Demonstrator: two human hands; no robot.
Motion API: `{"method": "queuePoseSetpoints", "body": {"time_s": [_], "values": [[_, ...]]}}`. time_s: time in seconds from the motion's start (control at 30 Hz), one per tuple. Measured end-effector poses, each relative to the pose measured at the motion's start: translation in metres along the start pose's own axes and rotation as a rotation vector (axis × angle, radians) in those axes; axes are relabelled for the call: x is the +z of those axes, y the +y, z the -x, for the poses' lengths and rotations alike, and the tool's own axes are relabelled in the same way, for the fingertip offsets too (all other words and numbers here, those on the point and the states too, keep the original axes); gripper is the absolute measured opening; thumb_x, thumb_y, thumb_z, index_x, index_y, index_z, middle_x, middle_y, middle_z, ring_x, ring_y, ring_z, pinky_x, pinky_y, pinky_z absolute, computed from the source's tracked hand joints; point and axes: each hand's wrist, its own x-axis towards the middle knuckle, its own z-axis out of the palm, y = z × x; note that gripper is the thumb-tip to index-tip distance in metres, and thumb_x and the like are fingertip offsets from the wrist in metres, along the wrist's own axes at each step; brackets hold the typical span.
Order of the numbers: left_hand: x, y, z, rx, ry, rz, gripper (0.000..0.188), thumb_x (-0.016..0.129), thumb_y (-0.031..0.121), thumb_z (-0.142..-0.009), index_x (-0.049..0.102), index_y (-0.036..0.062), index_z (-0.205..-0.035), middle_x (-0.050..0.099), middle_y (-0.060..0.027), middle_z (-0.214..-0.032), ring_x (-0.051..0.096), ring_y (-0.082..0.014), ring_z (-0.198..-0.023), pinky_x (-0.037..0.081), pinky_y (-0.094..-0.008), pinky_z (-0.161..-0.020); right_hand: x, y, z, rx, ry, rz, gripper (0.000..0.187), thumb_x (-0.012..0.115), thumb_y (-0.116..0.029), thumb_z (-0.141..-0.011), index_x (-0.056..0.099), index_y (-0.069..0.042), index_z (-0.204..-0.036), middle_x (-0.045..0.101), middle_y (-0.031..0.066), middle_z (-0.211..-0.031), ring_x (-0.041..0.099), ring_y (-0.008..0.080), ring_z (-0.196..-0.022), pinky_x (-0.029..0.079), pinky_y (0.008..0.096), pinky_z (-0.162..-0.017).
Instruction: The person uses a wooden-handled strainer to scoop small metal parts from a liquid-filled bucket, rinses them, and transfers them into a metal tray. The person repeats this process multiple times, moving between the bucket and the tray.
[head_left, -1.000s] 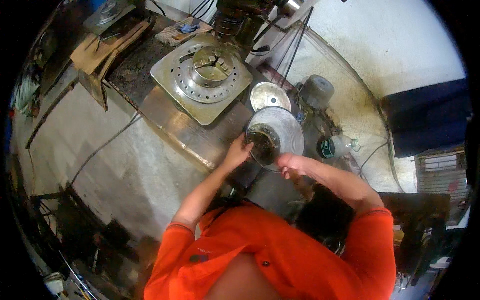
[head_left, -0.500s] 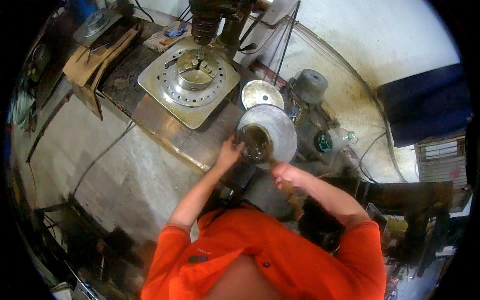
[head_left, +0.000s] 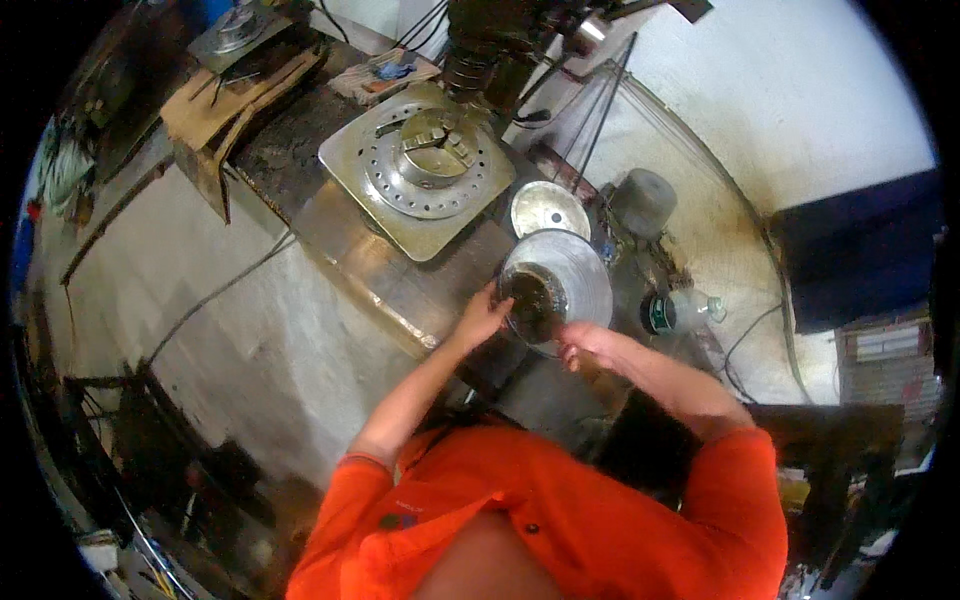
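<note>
A round grey metal bowl [head_left: 588,280] with a dark, wet-looking hollow is tilted toward me. My left hand [head_left: 486,316] grips its left rim, thumb on the inside edge. At the lower rim my right hand [head_left: 592,345] is closed around what looks like a brush [head_left: 603,383] with a brown handle; its far end, down in the bowl, is blurred. Just beyond the bowl lies a pale metal disc [head_left: 548,206] with a small centre hole. Left of that, a three-jaw chuck [head_left: 432,158] sits on a square, perforated metal plate [head_left: 415,238].
A dark drilling machine [head_left: 480,60] rises behind the chuck. To the right stand a grey metal pot [head_left: 643,200] and a clear plastic bottle [head_left: 690,311] with a green label. Bent cardboard [head_left: 205,120] and a cloth [head_left: 385,75] lie on the left of the bench.
The whole view has shifted, so bench and bowl appear lower and farther right. Both hands keep their grips, and the right hand has moved slightly with the brush at the bowl.
</note>
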Motion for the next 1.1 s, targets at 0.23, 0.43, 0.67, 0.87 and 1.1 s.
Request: {"method": "queuePoseSetpoints", "body": {"time_s": [0.23, 0.43, 0.67, 0.87, 1.1], "values": [[-0.002, -0.006, 0.001, 0.165, 0.154, -0.420, 0.037, 0.056, 0.018, -0.083, 0.045, -0.0055, -0.109, 0.055, -0.0078, -0.066, 0.050, -0.0118, -0.051, 0.042, -0.0272, -0.048, -0.016, 0.029, -0.020, -0.064, 0.054, 0.205, 0.012, 0.048, -0.005, -0.077, 0.041, -0.009, -0.068, 0.040, 0.0012, -0.057, 0.040, 0.0122, -0.046, 0.041, 0.0300, -0.045], [-0.002, 0.013, 0.005, -0.032, 0.048, -0.095, 0.046, 0.059, 0.021, -0.081, 0.043, -0.0068, -0.113, 0.055, -0.0049, -0.066, 0.049, -0.0108, -0.053, 0.042, -0.0261, -0.050, -0.037, 0.022, -0.002, 0.080, -0.142, -0.109, 0.015, 0.037, -0.004, -0.078, 0.034, -0.014, -0.067, 0.031, -0.0029, -0.057, 0.031, 0.0061, -0.047, 0.019, 0.0225, -0.042], [-0.007, -0.006, -0.005, 0.111, 0.010, -0.180, 0.048, 0.059, 0.019, -0.081, 0.041, -0.0078, -0.116, 0.057, -0.0046, -0.072, 0.050, -0.0086, -0.063, 0.042, -0.0246, -0.051, -0.070, 0.062, 0.019, 0.045, -0.542, -0.655, 0.010, 0.042, -0.001, -0.074, 0.040, -0.011, -0.074, 0.035, -0.0002, -0.070, 0.035, 0.0078, -0.052, 0.024, 0.0232, -0.044], [-0.001, 0.019, 0.004, 0.032, 0.038, -0.066, 0.045, 0.057, 0.016, -0.081, 0.042, -0.0083, -0.115, 0.057, -0.0047, -0.069, 0.051, -0.0095, -0.057, 0.042, -0.0241, -0.050, -0.059, 0.100, 0.043, -0.164, -0.580, -0.624, 0.014, 0.048, -0.003, -0.069, 0.041, -0.011, -0.078, 0.037, 0.0004, -0.072, 0.037, 0.0092, -0.055, 0.026, 0.0246, -0.046], [-0.002, 0.014, 0.005, -0.026, -0.005, 0.008, 0.030, 0.056, 0.013, -0.082, 0.049, -0.0027, -0.106, 0.054, -0.0011, -0.062, 0.048, -0.0074, -0.049, 0.040, -0.0229, -0.046, -0.056, 0.111, 0.073, -0.237, -0.687, -0.756, 0.020, 0.049, 0.001, -0.064, 0.040, -0.010, -0.077, 0.036, -0.0003, -0.070, 0.036, 0.0082, -0.054, 0.029, 0.0258, -0.046]]}}
